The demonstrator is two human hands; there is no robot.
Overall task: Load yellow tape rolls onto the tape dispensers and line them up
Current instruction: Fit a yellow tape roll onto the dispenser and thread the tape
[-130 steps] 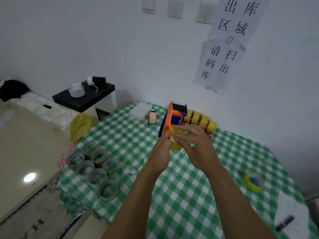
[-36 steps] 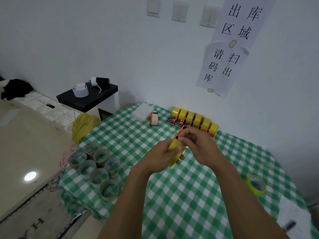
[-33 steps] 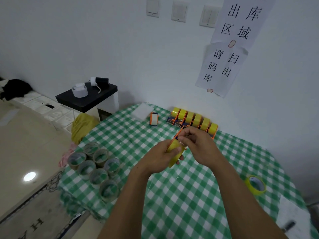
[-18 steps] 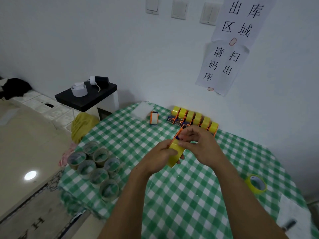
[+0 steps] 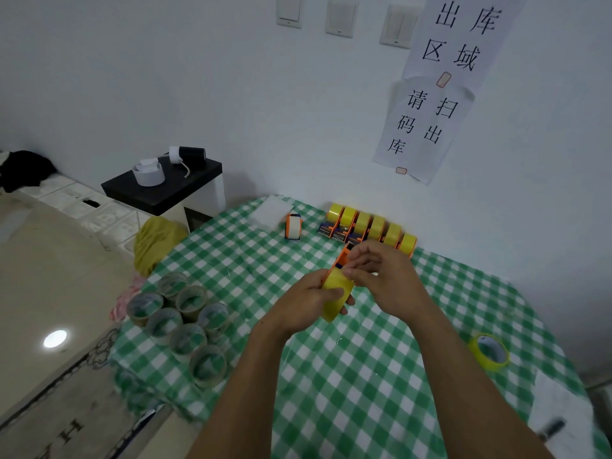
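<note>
1. Near right: one blurred dark item (image 5: pixel 551 429), unidentifiable.
2. Right: one loose roll (image 5: pixel 489 352) flat on table (image 5: pixel 364 376).
3. Left: seven clear rolls (image 5: pixel 185 352), clustered.
4. Centre, above table: left hand (image 5: pixel 304 306) gripping held roll (image 5: pixel 334 294) on one dispenser (image 5: pixel 344 256); right hand (image 5: pixel 384 276) pinching held roll's top, mostly hiding dispenser.
5. Far: six loaded dispensers (image 5: pixel 371 228) in row; one white-roll dispenser (image 5: pixel 293 226) apart.

A yellow roll (image 5: pixel 335 291) sat in an orange dispenser (image 5: pixel 342 257), held tilted above the tabletop's middle. Six loaded dispensers (image 5: pixel 371 228) stood in a row at the far edge; a spare roll (image 5: pixel 490 352) lay near the right edge.
</note>
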